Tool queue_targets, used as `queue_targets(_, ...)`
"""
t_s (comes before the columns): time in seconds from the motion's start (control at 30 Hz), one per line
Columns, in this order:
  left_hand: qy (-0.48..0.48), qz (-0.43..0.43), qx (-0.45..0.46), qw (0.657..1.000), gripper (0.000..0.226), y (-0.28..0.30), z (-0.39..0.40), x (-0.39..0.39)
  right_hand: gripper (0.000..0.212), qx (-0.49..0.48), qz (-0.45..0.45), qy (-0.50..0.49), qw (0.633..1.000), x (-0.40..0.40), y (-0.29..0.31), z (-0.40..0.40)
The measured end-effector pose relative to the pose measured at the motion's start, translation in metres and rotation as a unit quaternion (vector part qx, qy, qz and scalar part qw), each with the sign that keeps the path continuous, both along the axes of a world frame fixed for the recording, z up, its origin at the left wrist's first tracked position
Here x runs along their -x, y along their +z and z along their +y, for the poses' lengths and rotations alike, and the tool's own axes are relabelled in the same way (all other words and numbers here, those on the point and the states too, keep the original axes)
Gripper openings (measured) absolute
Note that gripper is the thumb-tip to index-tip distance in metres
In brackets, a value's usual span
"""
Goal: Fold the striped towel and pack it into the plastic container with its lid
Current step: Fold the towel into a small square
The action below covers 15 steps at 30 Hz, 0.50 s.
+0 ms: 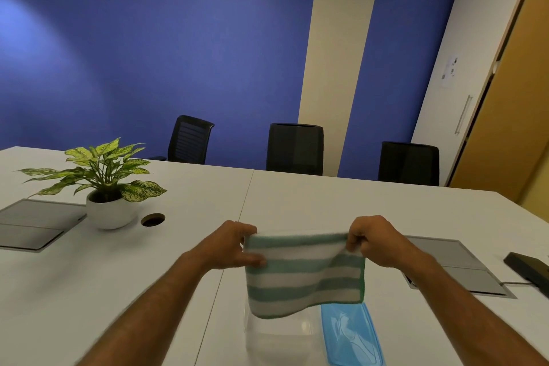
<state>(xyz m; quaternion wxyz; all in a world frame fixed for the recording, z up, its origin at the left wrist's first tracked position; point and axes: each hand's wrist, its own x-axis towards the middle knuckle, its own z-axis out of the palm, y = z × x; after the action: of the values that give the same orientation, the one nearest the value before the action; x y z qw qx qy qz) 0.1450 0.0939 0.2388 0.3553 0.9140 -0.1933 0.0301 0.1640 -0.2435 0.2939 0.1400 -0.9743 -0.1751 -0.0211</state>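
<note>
A green-and-white striped towel (303,275) hangs in the air above the table, doubled over along its top edge. My left hand (234,246) pinches its upper left corner and my right hand (375,242) pinches its upper right corner. Directly below the towel stands a clear plastic container (277,336), open at the top, its far rim hidden by the cloth. A blue lid (352,337) lies flat on the table right beside the container, on its right.
A potted plant (104,184) stands at the left of the white table (148,291), near a round cable hole (153,219). Grey floor-box panels sit at far left (35,223) and right (457,264). A black device (528,269) lies at the right edge. Three black chairs line the far side.
</note>
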Motion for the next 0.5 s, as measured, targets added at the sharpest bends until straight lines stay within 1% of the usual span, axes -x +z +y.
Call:
queue_targets(0.13,0.008,-0.017,0.071,0.997,0.027,0.0,-0.005,0.002,0.055,-0.036,0.013,0.003,0.999,0.0,-0.004,-0.001)
queue_targets(0.2,0.016,-0.007,0.142,0.99,0.027,0.0,-0.006,0.002,0.041,-0.09,0.022,0.003,0.996,0.0,-0.006,-0.003)
queue_targets(0.27,0.009,0.022,0.246,0.969,0.035,0.001,-0.007,0.005,0.024,-0.162,0.039,-0.005,0.986,0.002,-0.005,-0.005)
queue_targets(0.3,0.017,0.034,0.292,0.956,0.041,0.003,-0.008,0.006,0.024,-0.196,0.049,-0.008,0.979,0.002,-0.006,-0.007)
queue_targets(0.33,0.03,0.041,0.326,0.944,0.043,0.003,-0.009,0.007,0.03,-0.231,0.065,-0.009,0.971,0.002,-0.006,-0.008)
queue_targets(0.4,0.057,0.041,0.373,0.925,0.035,0.005,-0.012,0.009,0.038,-0.303,0.105,-0.012,0.947,0.004,-0.006,-0.009)
queue_targets(0.47,0.075,0.023,0.383,0.92,0.021,0.005,-0.015,0.008,0.034,-0.359,0.133,-0.02,0.923,0.004,-0.008,-0.008)
queue_targets(0.5,0.076,0.012,0.382,0.921,0.024,0.003,-0.016,0.008,0.032,-0.384,0.146,-0.029,0.911,0.004,-0.008,-0.007)
